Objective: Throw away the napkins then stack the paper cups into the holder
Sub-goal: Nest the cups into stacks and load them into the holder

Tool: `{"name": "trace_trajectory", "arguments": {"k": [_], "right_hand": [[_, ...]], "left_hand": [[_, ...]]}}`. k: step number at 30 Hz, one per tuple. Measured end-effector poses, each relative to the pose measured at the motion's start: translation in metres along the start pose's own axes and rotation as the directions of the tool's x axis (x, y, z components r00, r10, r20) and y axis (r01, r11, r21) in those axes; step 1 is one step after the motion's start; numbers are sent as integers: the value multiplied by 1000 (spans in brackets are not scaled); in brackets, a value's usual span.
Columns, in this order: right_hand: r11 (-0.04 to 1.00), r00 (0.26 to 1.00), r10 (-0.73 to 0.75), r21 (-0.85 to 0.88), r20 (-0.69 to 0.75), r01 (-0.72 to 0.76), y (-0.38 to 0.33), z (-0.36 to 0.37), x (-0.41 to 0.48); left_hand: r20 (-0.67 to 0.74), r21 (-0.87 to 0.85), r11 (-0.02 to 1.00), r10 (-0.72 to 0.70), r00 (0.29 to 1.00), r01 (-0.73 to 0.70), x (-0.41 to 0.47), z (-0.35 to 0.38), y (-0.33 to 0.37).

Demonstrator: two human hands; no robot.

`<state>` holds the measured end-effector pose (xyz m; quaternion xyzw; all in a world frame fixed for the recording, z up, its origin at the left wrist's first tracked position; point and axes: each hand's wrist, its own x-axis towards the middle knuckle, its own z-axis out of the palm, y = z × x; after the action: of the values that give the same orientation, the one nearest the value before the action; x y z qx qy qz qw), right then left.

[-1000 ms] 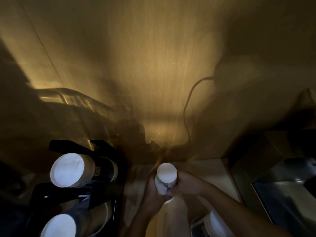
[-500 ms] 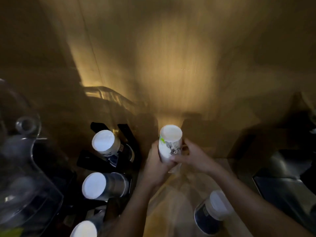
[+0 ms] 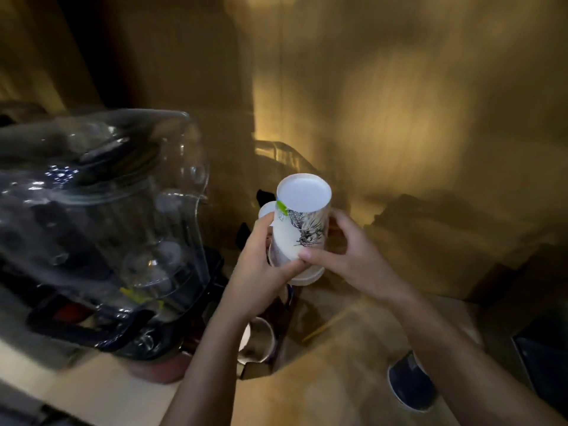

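- The person is holding a white paper cup [image 3: 299, 222] upside down between both hands, in the middle of the view, with its flat base facing up toward the camera.
- The cup is carrying a dark line drawing and a small green mark near the base.
- The left hand [image 3: 261, 265] is wrapping around the cup's left side, its fingers curling onto the wall near the rim.
- The right hand [image 3: 347, 256] is pinching the cup's lower right side between thumb and fingers, with the thumb lying across the front near the rim.
- A second white rim is showing just under the held cup; whether it is a nested cup is hard to tell.
- The black holder [image 3: 264, 333] is sitting just below and behind the left hand, with another cup [image 3: 258, 336] lying in it below the left wrist.
- A dark blue cup [image 3: 408, 382] is resting on the bench [image 3: 322, 388] beneath the right forearm, well apart from the held cup.
- A large clear plastic container [image 3: 101, 229] is filling the left side, blurred.
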<state>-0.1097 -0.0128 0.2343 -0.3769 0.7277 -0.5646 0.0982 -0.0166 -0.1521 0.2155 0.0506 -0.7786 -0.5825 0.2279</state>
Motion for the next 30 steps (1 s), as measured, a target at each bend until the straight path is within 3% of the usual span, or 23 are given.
{"name": "trace_trajectory", "arguments": {"k": [7,12,17,23,27,30], "right_hand": [[998,977,-36,-40,210,45,-11,58,-6],[995,950,29,-100,310,2,-7,85,-19],[965,950,13,-253,313,70,-6,103,-29],[943,934,-41,-294,355,153,-2,112,-32],[871,925,-97,-419,367,257,15,117,-39],[724,911,-154,-583,383,368,31,120,-43]], "left_hand": [[-107,-2,994,-110,988,110,-56,-51,-10],[-117,19,985,-168,979,171,-82,-68,-29],[-123,2,982,-188,974,190,-100,-75,-43],[-121,68,976,-198,973,208,-103,-80,-60],[-116,200,953,-210,971,229,-101,-76,-76],[-113,335,913,-206,972,232,-103,-71,-87]]}}
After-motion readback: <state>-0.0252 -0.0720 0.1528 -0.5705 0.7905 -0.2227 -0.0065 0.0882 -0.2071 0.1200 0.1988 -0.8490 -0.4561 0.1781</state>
